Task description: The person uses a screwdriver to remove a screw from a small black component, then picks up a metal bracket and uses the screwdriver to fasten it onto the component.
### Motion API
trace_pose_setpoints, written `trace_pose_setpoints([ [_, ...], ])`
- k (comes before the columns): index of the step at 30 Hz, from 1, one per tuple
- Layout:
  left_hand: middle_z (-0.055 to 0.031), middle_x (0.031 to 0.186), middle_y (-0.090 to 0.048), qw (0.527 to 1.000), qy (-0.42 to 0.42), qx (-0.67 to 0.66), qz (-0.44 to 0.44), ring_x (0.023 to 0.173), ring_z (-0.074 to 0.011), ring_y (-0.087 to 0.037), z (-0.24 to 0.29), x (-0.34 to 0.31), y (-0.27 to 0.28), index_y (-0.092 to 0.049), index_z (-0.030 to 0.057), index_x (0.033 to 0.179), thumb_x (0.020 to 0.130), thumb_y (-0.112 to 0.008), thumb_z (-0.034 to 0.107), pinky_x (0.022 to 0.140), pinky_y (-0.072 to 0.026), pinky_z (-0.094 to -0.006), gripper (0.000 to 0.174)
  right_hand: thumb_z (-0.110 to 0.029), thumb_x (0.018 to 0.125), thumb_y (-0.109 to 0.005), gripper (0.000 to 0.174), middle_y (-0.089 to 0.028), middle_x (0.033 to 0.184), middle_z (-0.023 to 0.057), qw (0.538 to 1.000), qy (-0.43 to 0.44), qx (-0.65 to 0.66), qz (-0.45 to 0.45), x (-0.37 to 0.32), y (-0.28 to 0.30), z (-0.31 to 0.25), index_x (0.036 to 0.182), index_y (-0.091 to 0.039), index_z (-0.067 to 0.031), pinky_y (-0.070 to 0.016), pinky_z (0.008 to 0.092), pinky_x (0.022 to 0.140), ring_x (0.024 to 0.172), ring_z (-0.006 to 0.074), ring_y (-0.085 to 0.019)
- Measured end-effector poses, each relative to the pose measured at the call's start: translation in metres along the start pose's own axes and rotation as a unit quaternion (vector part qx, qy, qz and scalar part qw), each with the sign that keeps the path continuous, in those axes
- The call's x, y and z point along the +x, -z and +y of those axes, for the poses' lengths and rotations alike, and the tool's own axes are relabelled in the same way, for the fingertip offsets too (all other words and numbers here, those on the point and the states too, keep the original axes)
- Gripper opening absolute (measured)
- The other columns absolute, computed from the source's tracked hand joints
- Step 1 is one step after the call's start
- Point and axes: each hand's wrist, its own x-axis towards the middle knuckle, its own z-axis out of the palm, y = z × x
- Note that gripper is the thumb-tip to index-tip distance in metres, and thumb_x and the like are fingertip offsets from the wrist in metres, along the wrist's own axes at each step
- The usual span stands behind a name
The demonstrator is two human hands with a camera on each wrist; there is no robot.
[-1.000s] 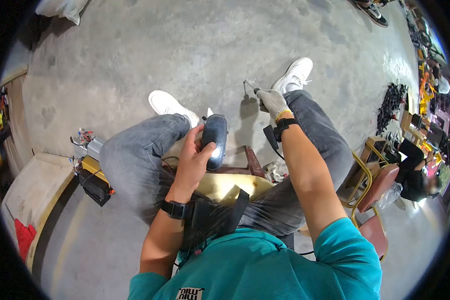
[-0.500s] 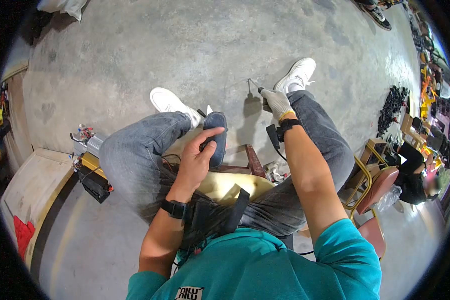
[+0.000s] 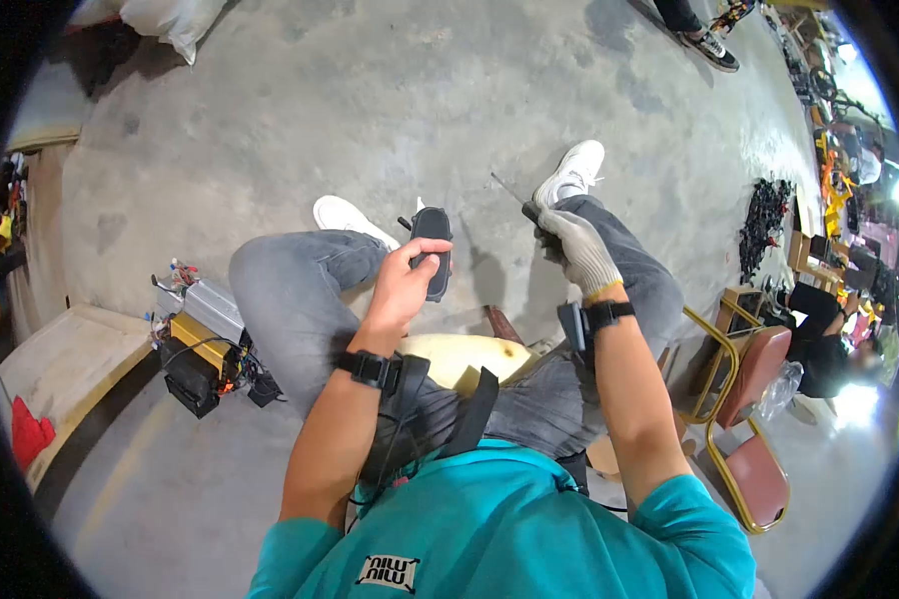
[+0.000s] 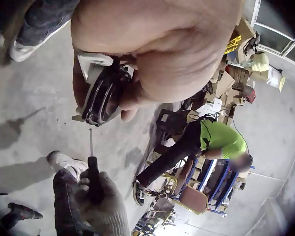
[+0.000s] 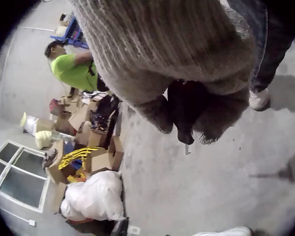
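Note:
In the head view, my bare left hand (image 3: 402, 295) grips a dark oblong housing (image 3: 430, 225), fingers on one side and thumb on the other. The left wrist view shows the housing's glossy black rim (image 4: 105, 98) and a white flat piece (image 4: 94, 63) at its end. My right hand (image 3: 579, 250), in a knitted glove, holds a screwdriver (image 3: 532, 211) by its black handle. Its thin shaft points away from me and stands apart from the housing. In the right wrist view, the gloved fingers wrap the handle (image 5: 184, 108), hiding most of it.
A pale yellow seat (image 3: 459, 354) lies between my legs. Wired electronic boxes (image 3: 205, 334) stand at the left, beside a pale board (image 3: 80, 359). Red-padded chairs (image 3: 754, 374) are on the right. A drill-shaped tool (image 4: 19, 215) lies on the floor. Another person (image 4: 221, 140) bends over nearby.
The head view has shifted. The housing has turned, so its shiny face no longer catches the light, and the left index finger now lies across it. My gloved hand has come slightly nearer my body with the screwdriver.

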Motion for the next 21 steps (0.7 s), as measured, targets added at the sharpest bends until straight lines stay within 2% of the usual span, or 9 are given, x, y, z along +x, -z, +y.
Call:
trace_pose_setpoints([
  [1,-0.0091,0.101,-0.071,1.0,0.005,0.003,0.008,0.088,-0.0125,-0.065,0.001,0.0,-0.001,-0.067,0.0012,0.117,0.099,-0.055,0.003,0.08,-0.0534,-0.0267,0.022,-0.02,0.093,-0.058,0.022,-0.06,0.077,0.0019,1.0,0.016,0.006,-0.019,-0.018,-0.001,-0.004,0.097,-0.067,0.0,-0.0444,0.024,0.058,0.064,0.0093,-0.054],
  [2,-0.0092,0.101,-0.071,1.0,0.009,0.006,0.017,0.088,-0.0127,-0.066,0.001,0.001,-0.001,-0.067,0.0017,0.118,0.099,-0.054,0.002,0.079,-0.0536,-0.0269,0.023,-0.02,0.093,-0.058,0.022,-0.06,0.077,0.0019,0.999,0.023,0.005,-0.023,-0.037,-0.003,-0.009,0.097,-0.067,0.0,-0.0444,0.024,0.058,0.064,0.0093,-0.054],
  [4,-0.0093,0.101,-0.071,0.998,-0.025,0.034,0.035,0.089,-0.0131,-0.066,-0.007,0.007,0.0,-0.067,0.0032,0.121,0.099,-0.054,0.002,0.079,-0.0537,-0.027,0.025,-0.022,0.095,-0.061,0.03,-0.064,0.087,0.0025,0.998,0.052,-0.001,-0.038,-0.078,-0.007,-0.016,0.114,-0.066,0.0008,-0.0474,0.0222,0.058,0.069,0.0099,-0.058],
  [5,-0.0092,0.101,-0.071,1.0,-0.021,-0.001,0.022,0.09,-0.0134,-0.066,-0.003,0.005,-0.001,-0.066,0.0035,0.122,0.099,-0.055,0.002,0.08,-0.0538,-0.0273,0.026,-0.022,0.095,-0.061,0.03,-0.064,0.087,0.0025,0.998,0.056,-0.003,-0.042,-0.098,-0.01,-0.018,0.114,-0.066,0.0008,-0.0474,0.0222,0.058,0.069,0.0099,-0.058],
  [7,-0.0084,0.105,-0.07,0.999,-0.012,-0.031,-0.005,0.095,-0.0148,-0.068,0.005,0.002,-0.002,-0.065,0.0046,0.126,0.1,-0.056,0.005,0.084,-0.0539,-0.028,0.028,-0.021,0.096,-0.06,0.038,-0.064,0.09,0.0039,0.995,0.074,0.017,-0.06,-0.133,-0.013,-0.017,0.125,-0.062,0.0034,-0.0485,0.0218,0.059,0.071,0.0097,-0.059],
  [8,-0.0084,0.105,-0.07,0.999,-0.014,-0.032,-0.002,0.095,-0.0148,-0.068,0.004,0.002,-0.001,-0.065,0.0046,0.126,0.1,-0.056,0.005,0.084,-0.0539,-0.028,0.028,-0.021,0.096,-0.06,0.038,-0.064,0.09,0.0039,0.995,0.075,0.016,-0.064,-0.144,-0.012,-0.011,0.125,-0.062,0.0034,-0.0485,0.0218,0.059,0.071,0.0097,-0.059],
  [11,-0.0082,0.107,-0.071,0.989,-0.044,-0.116,-0.081,0.1,-0.0149,-0.067,0.003,0.001,-0.002,-0.064,0.006,0.129,0.101,-0.058,0.008,0.087,-0.0522,-0.0268,0.029,-0.019,0.096,-0.061,0.041,-0.066,0.094,0.007,0.99,0.059,0.07,-0.104,-0.17,-0.01,0.001,0.128,-0.059,0.0063,-0.051,0.0222,0.062,0.074,0.0103,-0.06],
  [17,-0.0079,0.107,-0.072,0.971,-0.061,-0.129,-0.192,0.098,-0.0133,-0.066,0.003,-0.006,0.001,-0.065,0.0062,0.127,0.101,-0.06,0.012,0.091,-0.0501,-0.0277,0.027,-0.017,0.095,-0.064,0.043,-0.066,0.094,0.0079,0.987,0.067,0.09,-0.112,-0.195,-0.008,0.014,0.129,-0.058,0.0062,-0.0537,0.0232,0.064,0.073,0.0115,-0.063],
  [21,-0.0077,0.106,-0.072,0.967,-0.075,-0.115,-0.213,0.097,-0.0127,-0.065,0.005,-0.006,0.002,-0.067,0.0062,0.123,0.1,-0.06,0.014,0.089,-0.0502,-0.0271,0.025,-0.016,0.095,-0.061,0.042,-0.066,0.095,0.0058,0.99,0.057,0.071,-0.108,-0.2,-0.006,0.014,0.131,-0.057,0.0051,-0.0525,0.0223,0.068,0.074,0.01,-0.062],
])
